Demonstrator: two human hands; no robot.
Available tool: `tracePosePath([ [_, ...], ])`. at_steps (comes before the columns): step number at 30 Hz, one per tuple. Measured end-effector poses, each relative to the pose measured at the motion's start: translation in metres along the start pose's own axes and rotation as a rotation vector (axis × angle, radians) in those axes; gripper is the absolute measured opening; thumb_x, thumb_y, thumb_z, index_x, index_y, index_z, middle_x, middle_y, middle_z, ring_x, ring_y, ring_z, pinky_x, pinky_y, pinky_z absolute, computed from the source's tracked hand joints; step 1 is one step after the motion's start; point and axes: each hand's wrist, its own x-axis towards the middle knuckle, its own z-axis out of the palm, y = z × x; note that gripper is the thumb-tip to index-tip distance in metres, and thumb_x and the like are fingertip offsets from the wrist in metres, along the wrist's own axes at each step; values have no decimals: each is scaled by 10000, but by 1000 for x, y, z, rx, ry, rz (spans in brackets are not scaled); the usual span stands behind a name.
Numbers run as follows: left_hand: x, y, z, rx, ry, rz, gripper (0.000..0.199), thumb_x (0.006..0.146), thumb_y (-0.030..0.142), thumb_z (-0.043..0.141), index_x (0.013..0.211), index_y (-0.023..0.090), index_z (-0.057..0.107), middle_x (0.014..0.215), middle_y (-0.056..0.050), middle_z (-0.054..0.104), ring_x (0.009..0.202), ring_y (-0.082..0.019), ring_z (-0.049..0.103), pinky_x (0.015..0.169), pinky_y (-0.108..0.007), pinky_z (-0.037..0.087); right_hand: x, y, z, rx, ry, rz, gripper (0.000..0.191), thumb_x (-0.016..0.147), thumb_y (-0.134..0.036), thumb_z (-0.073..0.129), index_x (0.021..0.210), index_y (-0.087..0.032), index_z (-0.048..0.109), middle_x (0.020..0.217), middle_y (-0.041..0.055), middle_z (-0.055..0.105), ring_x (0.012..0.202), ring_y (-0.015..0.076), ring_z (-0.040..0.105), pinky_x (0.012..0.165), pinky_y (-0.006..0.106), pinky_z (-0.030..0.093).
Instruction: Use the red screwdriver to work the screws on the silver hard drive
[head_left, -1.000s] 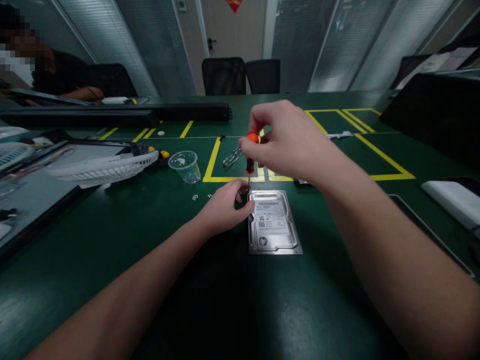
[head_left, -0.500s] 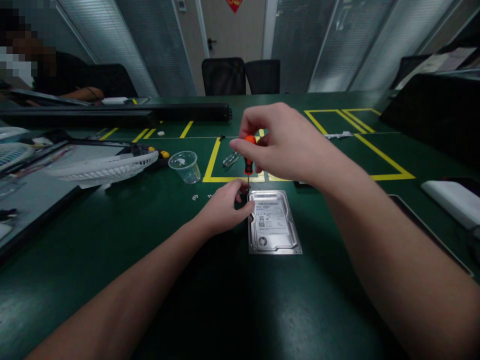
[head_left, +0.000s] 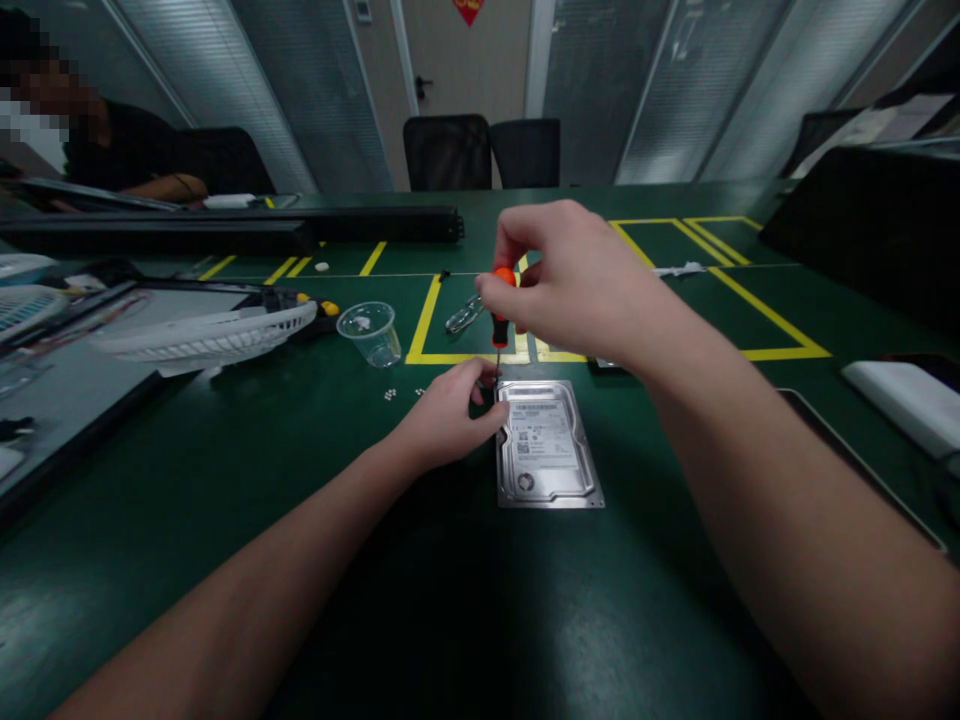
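Observation:
A silver hard drive (head_left: 551, 450) with a white label lies flat on the green table (head_left: 375, 600). My right hand (head_left: 562, 280) grips the orange and black handle of a small screwdriver (head_left: 500, 325), held upright with its tip at the drive's far left corner. At the drive's left edge is my left hand (head_left: 465, 410), its thumb on the edge and its fingers curled near the screwdriver tip. Small screws (head_left: 390, 395) lie on the table left of that hand. Whatever the screwdriver tip touches is too small to make out.
A clear plastic cup (head_left: 371, 335) stands left of the hands. Behind them lies a clear object (head_left: 463, 315). White racket-like frames (head_left: 217, 335) are at left, a white box (head_left: 904, 400) at right. A person (head_left: 142, 150) sits at the far left.
My right hand and the screwdriver handle have shifted slightly right, with the tip still at the same corner. My left hand and the drive have stayed in place.

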Motion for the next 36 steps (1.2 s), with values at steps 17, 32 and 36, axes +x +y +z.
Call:
tracePosePath([
  [17, 0, 2, 0, 15, 7, -7, 350, 926, 348, 662, 1216, 156, 633, 1000, -78, 698, 860, -214, 643, 823, -380, 521, 1, -2, 2, 97, -101, -13, 244, 1019, -232, 477, 926, -207, 700, 888, 58, 752, 842, 202, 693, 720, 302, 443],
  [32, 0, 2, -1, -2, -3, -7, 350, 922, 340, 656, 1222, 163, 615, 1042, -86, 701, 870, -211, 641, 833, -386, 517, -1, 0, -2, -17, -70, -34, 119, 972, -315, 597, 874, -247, 600, 903, 60, 739, 807, 220, 656, 677, 331, 406],
  [36, 0, 1, -1, -1, -6, -4, 350, 929, 351, 651, 1223, 164, 617, 1047, -90, 699, 873, -213, 641, 827, -384, 520, -1, 1, -1, -27, -78, -65, 91, 915, -201, 584, 840, -250, 574, 938, 65, 744, 816, 223, 642, 682, 344, 398],
])
